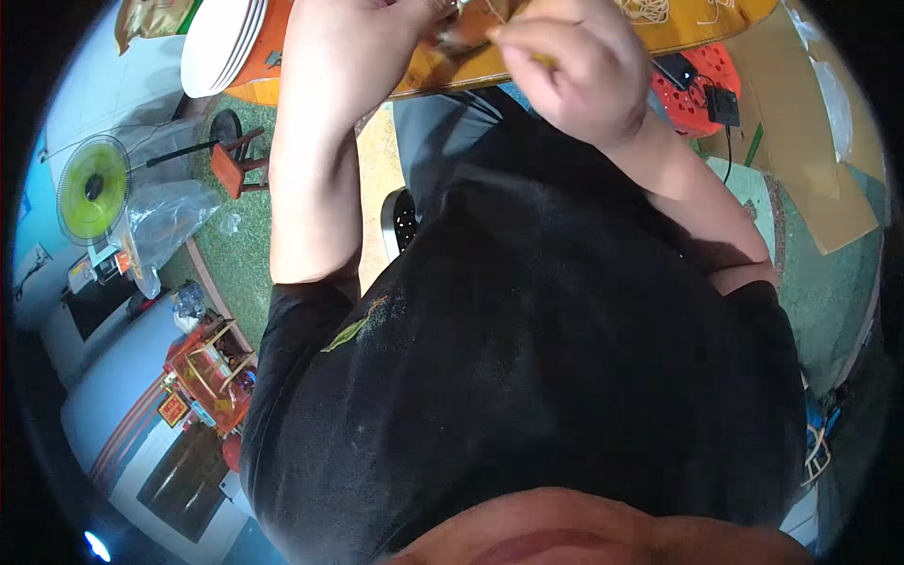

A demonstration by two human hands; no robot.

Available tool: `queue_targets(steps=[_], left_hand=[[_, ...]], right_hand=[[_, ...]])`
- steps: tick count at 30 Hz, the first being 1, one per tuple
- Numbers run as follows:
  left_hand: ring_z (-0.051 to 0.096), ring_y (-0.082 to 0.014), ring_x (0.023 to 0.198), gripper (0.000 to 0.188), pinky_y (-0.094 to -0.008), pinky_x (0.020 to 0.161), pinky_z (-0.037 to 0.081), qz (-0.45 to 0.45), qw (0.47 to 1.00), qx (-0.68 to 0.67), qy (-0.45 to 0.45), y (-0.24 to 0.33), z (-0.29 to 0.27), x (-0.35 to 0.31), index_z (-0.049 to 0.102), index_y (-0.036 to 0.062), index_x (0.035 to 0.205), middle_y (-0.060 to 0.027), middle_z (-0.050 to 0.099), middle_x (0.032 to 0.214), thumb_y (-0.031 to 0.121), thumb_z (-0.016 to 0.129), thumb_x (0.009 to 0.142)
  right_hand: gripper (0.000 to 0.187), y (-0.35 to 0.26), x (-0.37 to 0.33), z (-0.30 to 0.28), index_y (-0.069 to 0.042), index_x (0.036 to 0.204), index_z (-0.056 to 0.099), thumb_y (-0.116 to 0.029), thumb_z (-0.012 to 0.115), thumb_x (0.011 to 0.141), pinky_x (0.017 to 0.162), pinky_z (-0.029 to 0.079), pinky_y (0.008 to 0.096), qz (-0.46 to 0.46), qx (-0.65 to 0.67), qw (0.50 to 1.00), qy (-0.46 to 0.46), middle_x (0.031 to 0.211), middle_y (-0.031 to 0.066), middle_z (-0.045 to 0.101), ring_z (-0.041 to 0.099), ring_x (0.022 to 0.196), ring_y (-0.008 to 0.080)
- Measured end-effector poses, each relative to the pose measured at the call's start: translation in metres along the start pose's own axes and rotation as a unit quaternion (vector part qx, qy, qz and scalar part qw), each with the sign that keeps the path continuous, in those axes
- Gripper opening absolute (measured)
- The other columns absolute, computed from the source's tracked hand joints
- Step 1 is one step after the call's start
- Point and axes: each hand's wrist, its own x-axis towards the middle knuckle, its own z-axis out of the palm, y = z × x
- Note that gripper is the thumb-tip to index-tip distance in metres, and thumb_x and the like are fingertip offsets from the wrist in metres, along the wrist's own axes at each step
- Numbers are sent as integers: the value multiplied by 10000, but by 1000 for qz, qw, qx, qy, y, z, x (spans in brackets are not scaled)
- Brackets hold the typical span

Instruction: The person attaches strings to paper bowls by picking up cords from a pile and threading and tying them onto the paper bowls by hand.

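Note:
My left hand (372, 42) is over the near edge of the wooden table (461, 79), partly cut off by the top of the view. Its fingers are pressed together at the upper edge, by a small whitish bit I cannot identify. My right hand (579, 71) is closed just to the right, thumb against curled fingers, blurred by motion. A thin pale strand shows between the two hands; whether the right fingers grip it is unclear. Beyond my right hand, a tangle of beige cord (645, 9) lies on the tabletop.
Stacked white plates (221, 47) stand at the table's left end. A green fan (94, 188) and a small reddish stool (229, 169) are on the left. To the right are a red perforated plastic stool (711, 80) carrying a black adapter (723, 106), and cardboard (800, 155).

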Motion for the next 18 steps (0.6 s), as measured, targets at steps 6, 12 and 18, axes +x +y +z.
queue_targets(steps=[6, 12, 18], left_hand=[[656, -81, 712, 79, -233, 648, 534, -14, 1000, 22, 5, -1, 2, 1, 723, -58, 966, -45, 726, 819, 14, 692, 973], [673, -94, 710, 112, -233, 647, 543, -17, 999, -34, -8, -5, -4, 2, 716, -59, 971, -55, 732, 830, 41, 673, 995], [699, -131, 701, 121, -250, 650, 566, -27, 995, -94, -21, -9, -4, 4, 705, -62, 979, -81, 739, 841, 43, 652, 1009]], right_hand=[[133, 8, 9, 14, -4, 893, 750, -12, 831, 787, 625, 506, 309, -43, 33, 998, 42, 830, 65, 624, 614, 717, 210], [136, 19, 19, 13, 22, 835, 694, 18, 819, 782, 548, 499, 336, -79, 34, 996, 31, 825, 93, 633, 637, 648, 229], [150, 32, 19, 29, 16, 889, 666, 55, 779, 798, 580, 522, 344, -140, 99, 978, 115, 861, 102, 615, 654, 701, 254]])
